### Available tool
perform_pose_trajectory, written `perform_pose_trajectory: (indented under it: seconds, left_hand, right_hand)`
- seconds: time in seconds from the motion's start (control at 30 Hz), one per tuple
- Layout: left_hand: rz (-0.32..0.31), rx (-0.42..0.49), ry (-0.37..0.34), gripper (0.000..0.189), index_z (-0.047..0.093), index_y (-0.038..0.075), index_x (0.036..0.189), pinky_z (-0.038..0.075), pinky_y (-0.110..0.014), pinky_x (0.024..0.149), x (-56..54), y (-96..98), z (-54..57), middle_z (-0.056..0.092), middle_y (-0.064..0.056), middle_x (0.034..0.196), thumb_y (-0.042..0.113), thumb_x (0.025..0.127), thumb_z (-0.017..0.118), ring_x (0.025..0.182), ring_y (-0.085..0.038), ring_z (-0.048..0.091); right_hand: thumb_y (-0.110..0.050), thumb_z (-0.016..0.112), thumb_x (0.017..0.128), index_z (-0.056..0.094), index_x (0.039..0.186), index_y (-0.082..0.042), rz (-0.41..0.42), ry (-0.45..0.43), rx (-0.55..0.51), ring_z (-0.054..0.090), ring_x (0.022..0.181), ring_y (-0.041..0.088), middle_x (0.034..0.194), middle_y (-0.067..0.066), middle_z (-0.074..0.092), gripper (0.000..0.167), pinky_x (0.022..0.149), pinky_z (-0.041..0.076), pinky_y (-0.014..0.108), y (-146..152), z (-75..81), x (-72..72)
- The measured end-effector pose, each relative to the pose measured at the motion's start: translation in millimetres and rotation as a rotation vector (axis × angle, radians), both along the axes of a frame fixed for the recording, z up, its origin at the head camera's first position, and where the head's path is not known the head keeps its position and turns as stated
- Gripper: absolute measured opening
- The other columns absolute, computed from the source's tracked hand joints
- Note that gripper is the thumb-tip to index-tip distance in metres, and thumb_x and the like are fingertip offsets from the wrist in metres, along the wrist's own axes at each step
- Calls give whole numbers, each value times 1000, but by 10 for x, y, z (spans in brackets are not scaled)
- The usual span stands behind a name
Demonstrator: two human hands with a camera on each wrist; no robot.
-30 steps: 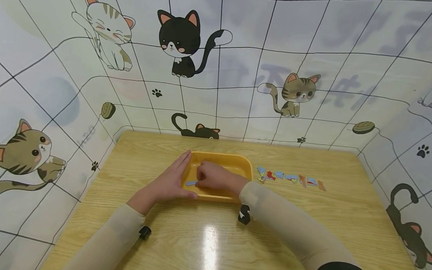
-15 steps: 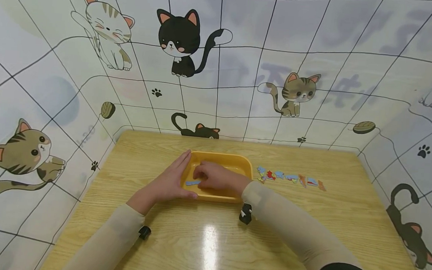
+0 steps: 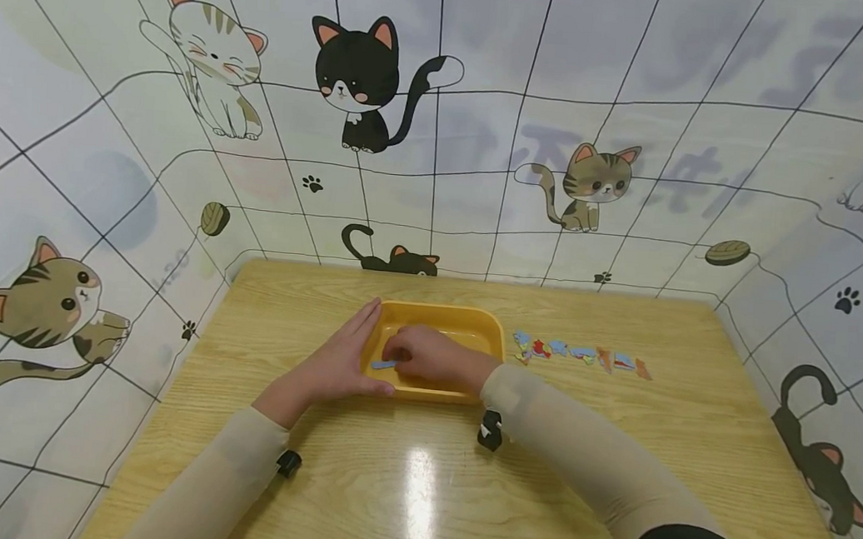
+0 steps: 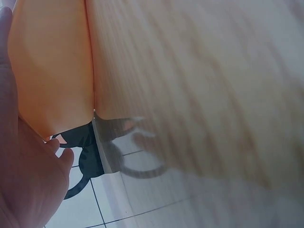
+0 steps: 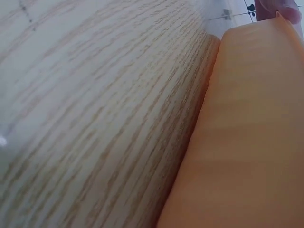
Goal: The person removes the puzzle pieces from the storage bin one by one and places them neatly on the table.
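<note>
My left hand [image 3: 338,361] holds the left end of a yellow plastic tray [image 3: 466,312], with the thumb along the front wall and the fingers reaching to the back left corner. In the left wrist view it lies beside the tray's wall [image 4: 54,61]. My right hand [image 3: 433,356] is inside the tray, fingers curled down at the right end of a flat light-blue puzzle piece [image 3: 383,365]. The hand covers its fingertips and part of the piece. In the right wrist view the tray's front wall [image 5: 242,123] fills the right side.
A row of several small colourful puzzle pieces [image 3: 582,354] lies on the wooden table [image 3: 342,472], right of the tray. Walls with cat drawings [image 3: 479,131] rise at the back and both sides.
My right hand has shifted slightly left in the tray, its fingers moving at the blue piece. The left hand and the tray stay where they were.
</note>
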State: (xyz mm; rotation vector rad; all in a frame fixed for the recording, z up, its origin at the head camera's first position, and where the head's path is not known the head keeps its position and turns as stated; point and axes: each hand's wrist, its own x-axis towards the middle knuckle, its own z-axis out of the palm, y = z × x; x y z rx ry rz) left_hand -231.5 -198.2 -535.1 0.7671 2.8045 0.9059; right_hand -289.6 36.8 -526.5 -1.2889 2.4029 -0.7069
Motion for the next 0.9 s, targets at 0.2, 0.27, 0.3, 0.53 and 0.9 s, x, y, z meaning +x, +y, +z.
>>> perform_pose_trajectory:
  seconds: [0.2,0.27,0.3,0.53,0.9]
  left_hand:
    - [5,4,-6,152,7,3,177,20,-55,134,-3,4,2,-3,-2,187,80,75,88,171,-29,5]
    - [5,6,-4,152,7,3,177,20,-55,134,-3,6,12,-3,-3,187,79,75,89,171,-30,6]
    - [5,8,-3,152,7,2,177,21,-56,134,0,8,19,-2,-5,187,78,75,90,171,-30,6]
    - [10,11,-5,151,8,2,177,22,-58,133,14,15,53,2,-9,187,76,76,91,171,-32,9]
    - [15,3,-21,152,6,5,178,22,-57,133,9,12,28,0,-8,187,80,74,89,171,-30,6]
  right_hand:
    - [-4,78,96,81,113,-10,-83,16,44,62,89,14,98,-4,73,18,85,55,31,31,27,44]
    - [-5,78,94,79,110,-10,-130,22,59,62,87,15,93,-6,71,16,82,55,32,55,46,66]
    - [-6,79,93,78,109,-10,-150,25,66,62,86,16,92,-6,70,16,81,55,32,71,50,72]
    - [-13,83,97,74,121,-9,-167,-54,47,66,93,13,102,-4,74,25,90,58,33,180,48,51]
    - [-7,78,103,63,154,-12,0,-142,134,61,90,15,96,-3,67,53,86,53,30,186,185,-57]
